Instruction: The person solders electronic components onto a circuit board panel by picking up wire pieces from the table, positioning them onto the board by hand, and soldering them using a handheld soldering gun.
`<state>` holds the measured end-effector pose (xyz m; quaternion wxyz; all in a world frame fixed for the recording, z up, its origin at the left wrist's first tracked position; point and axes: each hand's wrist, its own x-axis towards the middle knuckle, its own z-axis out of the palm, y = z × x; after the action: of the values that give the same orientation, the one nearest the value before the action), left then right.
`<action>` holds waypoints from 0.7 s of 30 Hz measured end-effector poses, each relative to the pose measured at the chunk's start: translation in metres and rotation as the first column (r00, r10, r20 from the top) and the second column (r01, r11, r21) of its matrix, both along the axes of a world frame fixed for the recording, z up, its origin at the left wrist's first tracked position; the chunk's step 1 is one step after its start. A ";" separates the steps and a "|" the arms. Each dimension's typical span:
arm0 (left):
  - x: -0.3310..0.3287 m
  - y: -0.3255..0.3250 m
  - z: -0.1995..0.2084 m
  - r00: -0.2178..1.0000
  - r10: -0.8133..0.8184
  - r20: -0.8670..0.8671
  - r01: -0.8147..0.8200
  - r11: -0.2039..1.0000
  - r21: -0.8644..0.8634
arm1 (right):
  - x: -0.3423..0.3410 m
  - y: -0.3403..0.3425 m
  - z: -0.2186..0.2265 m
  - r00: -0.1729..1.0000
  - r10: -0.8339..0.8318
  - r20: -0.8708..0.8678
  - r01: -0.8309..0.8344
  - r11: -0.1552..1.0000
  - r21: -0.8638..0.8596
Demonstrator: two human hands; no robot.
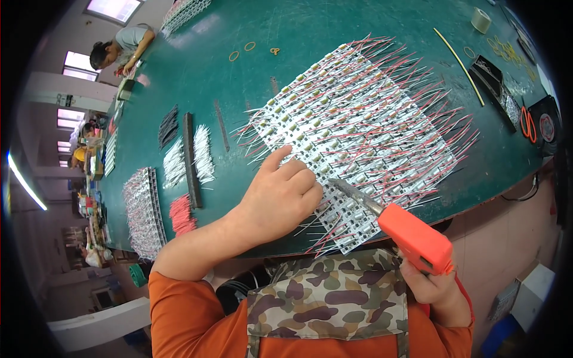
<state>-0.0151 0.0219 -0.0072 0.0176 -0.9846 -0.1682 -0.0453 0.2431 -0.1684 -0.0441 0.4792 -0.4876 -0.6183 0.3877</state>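
A large panel of white circuit boards lies on the green table, with rows of small parts and many thin red and white wires sticking out along its sides. My left hand rests over the panel's near left part, its fingers curled and the fingertips turned down out of sight. What they pinch, if anything, is hidden. In my right hand is an orange soldering iron, gripped at the handle's lower end. Its dark metal tip reaches to the boards just right of my left fingers.
Left of the panel lie bundles of white wires, red wires and black wires, beside a dark bar. A stack of wired boards stands farther left. Orange-handled scissors and a tape roll sit at right. A co-worker leans over the far left edge.
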 end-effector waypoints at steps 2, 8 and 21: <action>0.000 0.000 -0.001 0.999 -0.010 0.047 0.010 1.000 0.005 | 0.001 -0.003 -0.002 1.000 -0.005 -0.003 0.005 1.000 -0.016; 0.001 -0.001 -0.001 0.999 -0.007 0.048 0.006 1.000 0.009 | -0.001 -0.002 0.000 1.000 -0.007 0.004 0.008 1.000 -0.023; 0.001 0.000 -0.001 0.999 -0.009 0.037 0.009 1.000 0.014 | -0.005 0.009 0.009 0.998 0.060 -0.008 -0.060 0.998 -0.010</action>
<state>-0.0143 0.0215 -0.0082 0.0211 -0.9842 -0.1637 -0.0648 0.2383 -0.1594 -0.0349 0.4672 -0.4699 -0.6288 0.4068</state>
